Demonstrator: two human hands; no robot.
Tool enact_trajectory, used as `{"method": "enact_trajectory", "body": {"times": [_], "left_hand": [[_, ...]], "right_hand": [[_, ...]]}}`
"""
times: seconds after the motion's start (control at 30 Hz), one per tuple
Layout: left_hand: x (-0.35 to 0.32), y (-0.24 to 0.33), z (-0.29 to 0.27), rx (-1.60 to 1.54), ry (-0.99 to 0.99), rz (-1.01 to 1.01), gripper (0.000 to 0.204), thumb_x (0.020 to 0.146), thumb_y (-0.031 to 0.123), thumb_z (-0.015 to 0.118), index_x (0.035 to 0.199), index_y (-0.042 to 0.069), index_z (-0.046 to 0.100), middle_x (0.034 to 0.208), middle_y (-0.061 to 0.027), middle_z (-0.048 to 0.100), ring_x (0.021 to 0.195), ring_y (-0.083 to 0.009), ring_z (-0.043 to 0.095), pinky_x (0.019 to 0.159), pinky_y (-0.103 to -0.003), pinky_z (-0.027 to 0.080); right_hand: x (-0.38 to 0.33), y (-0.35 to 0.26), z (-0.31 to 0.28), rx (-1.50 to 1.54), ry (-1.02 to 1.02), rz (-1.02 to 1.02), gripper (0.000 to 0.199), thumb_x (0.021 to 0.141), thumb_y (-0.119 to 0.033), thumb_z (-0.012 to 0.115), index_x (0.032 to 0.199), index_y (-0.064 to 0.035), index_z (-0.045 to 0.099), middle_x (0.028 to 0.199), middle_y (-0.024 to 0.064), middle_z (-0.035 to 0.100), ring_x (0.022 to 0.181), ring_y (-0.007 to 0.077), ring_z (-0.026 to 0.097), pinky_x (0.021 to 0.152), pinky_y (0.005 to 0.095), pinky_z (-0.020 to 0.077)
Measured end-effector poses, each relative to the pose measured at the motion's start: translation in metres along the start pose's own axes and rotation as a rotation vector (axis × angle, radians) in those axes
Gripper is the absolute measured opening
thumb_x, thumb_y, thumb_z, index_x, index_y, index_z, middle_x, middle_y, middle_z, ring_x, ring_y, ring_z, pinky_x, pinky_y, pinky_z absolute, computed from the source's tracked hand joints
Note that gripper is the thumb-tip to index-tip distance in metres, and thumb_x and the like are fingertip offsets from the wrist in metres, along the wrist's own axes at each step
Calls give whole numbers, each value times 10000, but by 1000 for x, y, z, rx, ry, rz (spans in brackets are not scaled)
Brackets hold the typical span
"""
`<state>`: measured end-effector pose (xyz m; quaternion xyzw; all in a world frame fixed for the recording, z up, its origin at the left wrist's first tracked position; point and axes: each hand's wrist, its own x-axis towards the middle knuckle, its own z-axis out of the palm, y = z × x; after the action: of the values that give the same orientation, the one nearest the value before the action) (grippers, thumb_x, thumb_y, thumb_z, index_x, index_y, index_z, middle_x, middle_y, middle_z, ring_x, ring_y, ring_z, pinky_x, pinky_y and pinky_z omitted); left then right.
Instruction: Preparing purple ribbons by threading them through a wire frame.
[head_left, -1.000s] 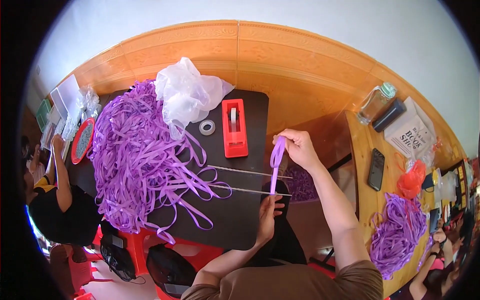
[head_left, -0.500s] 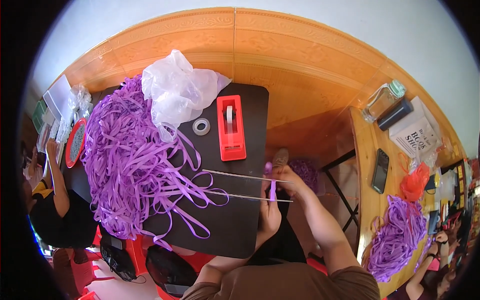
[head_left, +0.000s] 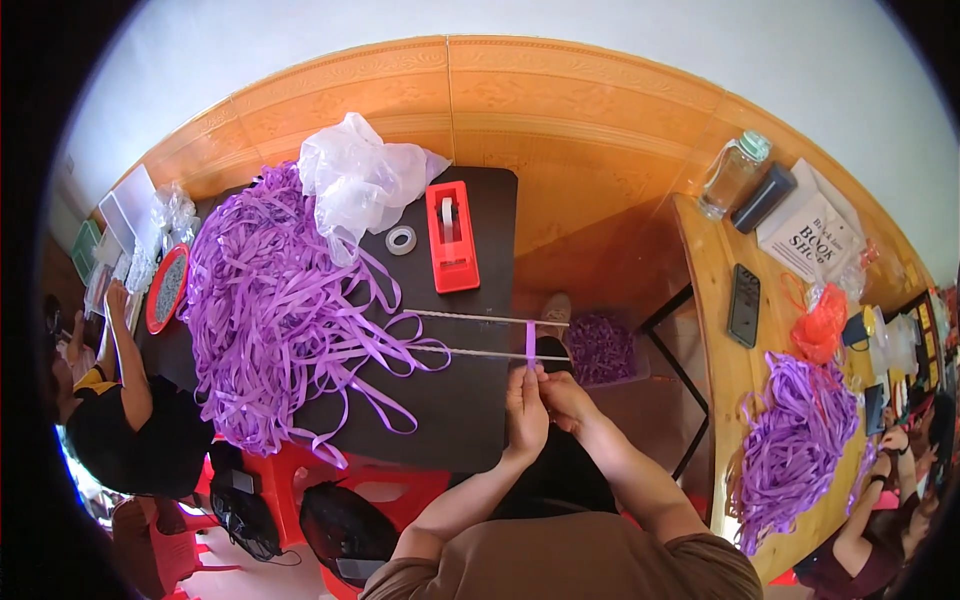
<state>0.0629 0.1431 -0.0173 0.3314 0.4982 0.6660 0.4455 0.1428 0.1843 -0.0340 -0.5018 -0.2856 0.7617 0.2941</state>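
Note:
Two thin pale rods lie side by side and jut past the right edge of the black table. A purple ribbon runs across both near their free ends. Just below the lower rod, my left hand pinches the ribbon's lower part. My right hand is closed right beside it, fingertips meeting the left ones at the ribbon; the exact grip there is too small to make out. Left of the rods spreads a big heap of loose purple ribbon, some loops reaching the rods.
On the table are a red tape dispenser, a tape roll and a crumpled plastic bag. A bin of purple ribbon stands on the floor. The wooden table at right holds a phone and more ribbon. Other people sit at both sides.
My right hand has come down from the upper rod to below the lower one, beside my left hand. The ribbon now spans both rods. The whole view has shifted slightly.

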Motion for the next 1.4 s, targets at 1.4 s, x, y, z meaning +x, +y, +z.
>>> {"method": "enact_trajectory", "body": {"times": [1.4], "left_hand": [[-48, 6, -38, -285, -122, -318, 198, 968, 162, 496, 981, 9, 621, 898, -74, 649, 844, -129, 598, 794, -263, 452]], "right_hand": [[-96, 62, 10, -128, 128, -795, 213, 790, 56, 631, 992, -11, 630, 1209, 97, 520, 1101, 155, 502, 880, 254, 398]]}}
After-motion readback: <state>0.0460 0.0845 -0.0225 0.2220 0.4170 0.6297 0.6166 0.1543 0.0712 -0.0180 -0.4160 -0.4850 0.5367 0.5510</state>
